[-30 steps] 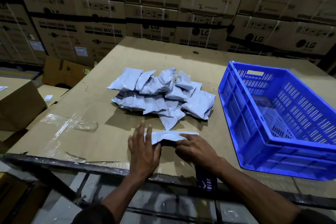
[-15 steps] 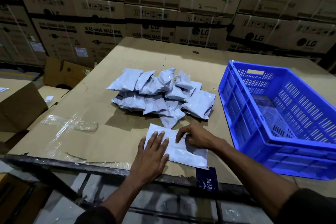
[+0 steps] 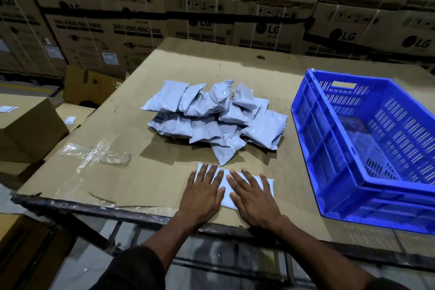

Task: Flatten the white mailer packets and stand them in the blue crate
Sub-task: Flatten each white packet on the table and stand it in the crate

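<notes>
Left hand point(image 3: 204, 193) and right hand point(image 3: 253, 198) lay spread, palms down, side by side on one white mailer packet point(image 3: 267, 183), pressing it onto the cardboard tabletop point(image 3: 146, 179). Flattening was judged in hand; next, lifting it edgewise. Packet appeared flat, smooth. Unflattened pile point(image 3: 211, 120) lay just beyond; blue crate point(image 3: 329, 172) right, apparently empty.

A table point(image 3: 150, 179) topped with brown cardboard carries a heap of packets point(image 3: 211, 120) at its middle and a blue crate point(image 3: 353, 198) on its right side. Near the front edge one flat packet point(image 3: 267, 185) lies under both hands. A strip of clear tape point(image 3: 94, 154) sticks to the left part.
</notes>
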Motion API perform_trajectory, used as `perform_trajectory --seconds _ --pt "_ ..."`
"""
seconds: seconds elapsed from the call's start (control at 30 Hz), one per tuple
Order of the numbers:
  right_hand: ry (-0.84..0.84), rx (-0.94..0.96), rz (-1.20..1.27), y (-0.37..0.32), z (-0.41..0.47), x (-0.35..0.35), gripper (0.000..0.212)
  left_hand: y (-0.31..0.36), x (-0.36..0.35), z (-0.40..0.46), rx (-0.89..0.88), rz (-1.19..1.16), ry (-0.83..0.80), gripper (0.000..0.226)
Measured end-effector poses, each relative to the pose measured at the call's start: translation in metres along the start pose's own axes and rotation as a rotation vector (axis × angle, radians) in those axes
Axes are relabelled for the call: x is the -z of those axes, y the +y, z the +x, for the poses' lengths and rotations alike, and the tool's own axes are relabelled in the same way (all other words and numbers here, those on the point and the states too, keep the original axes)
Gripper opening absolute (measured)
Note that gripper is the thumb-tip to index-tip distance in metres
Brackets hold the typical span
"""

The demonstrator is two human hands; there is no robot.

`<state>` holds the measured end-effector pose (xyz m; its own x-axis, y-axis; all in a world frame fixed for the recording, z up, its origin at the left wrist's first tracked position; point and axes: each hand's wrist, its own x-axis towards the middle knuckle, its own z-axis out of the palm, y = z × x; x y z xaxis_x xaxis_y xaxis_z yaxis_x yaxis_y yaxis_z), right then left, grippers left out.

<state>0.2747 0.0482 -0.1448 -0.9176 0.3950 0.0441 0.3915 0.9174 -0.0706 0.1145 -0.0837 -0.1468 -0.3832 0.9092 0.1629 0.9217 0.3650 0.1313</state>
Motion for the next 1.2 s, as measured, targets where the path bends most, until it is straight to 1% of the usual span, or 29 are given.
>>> perform_trajectory --seconds 0.07,0.23,0.4,0.47,0.6,0.7,0.8,0.9,1.0,1.03,1.1,1.13,1.2 --pt "-0.033 -0.013 0.028 -0.001 0.002 0.001 0.056 0.0 -0.002 0.001 0.02 -0.008 -0.022 0.055" --pt "-0.117 -0.006 0.122 0.005 0.011 0.01 0.068 -0.003 -0.005 0.001 0.033 0.015 -0.08 0.056" --pt "-0.037 -0.057 0.048 0.006 0.008 0.006 0.06 -0.002 -0.005 0.001 0.044 0.021 -0.079 0.06" --pt "-0.063 -0.028 0.053 0.007 0.008 0.003 0.06 -0.003 -0.007 -0.001 0.04 0.022 -0.069 0.062" --pt "-0.064 -0.025 0.061 0.009 0.009 0.007 0.06 -0.002 -0.005 0.003 0.047 0.024 -0.125 0.062" --pt "-0.111 0.009 0.059 0.011 0.007 0.009 0.058 -0.003 -0.004 0.0 0.05 0.028 -0.143 0.06" --pt "-0.055 0.009 0.036 0.009 0.004 0.01 0.056 -0.003 -0.002 -0.002 0.06 0.016 -0.107 0.061" --pt "-0.078 0.01 0.05 0.008 0.002 0.012 0.056 0.0 -0.005 -0.006 0.035 0.032 -0.075 0.063" --pt "-0.084 0.003 0.067 0.009 0.001 0.015 0.057 -0.001 -0.005 -0.004 0.045 0.026 -0.121 0.063" --pt "-0.096 -0.006 0.086 0.009 0.002 0.018 0.057 0.0 -0.002 -0.002 0.055 0.014 -0.142 0.065" --pt "-0.162 -0.015 0.145 0.01 0.002 0.024 0.061 0.004 0.003 0.0 0.059 0.011 -0.185 0.078" --pt "-0.191 -0.004 0.163 0.01 0.002 0.026 0.064 0.004 0.002 -0.002 0.079 -0.007 -0.211 0.083" --pt "-0.216 0.062 0.132 0.011 0.0 0.03 0.074 0.002 0.006 -0.004 0.097 -0.03 -0.21 0.088"
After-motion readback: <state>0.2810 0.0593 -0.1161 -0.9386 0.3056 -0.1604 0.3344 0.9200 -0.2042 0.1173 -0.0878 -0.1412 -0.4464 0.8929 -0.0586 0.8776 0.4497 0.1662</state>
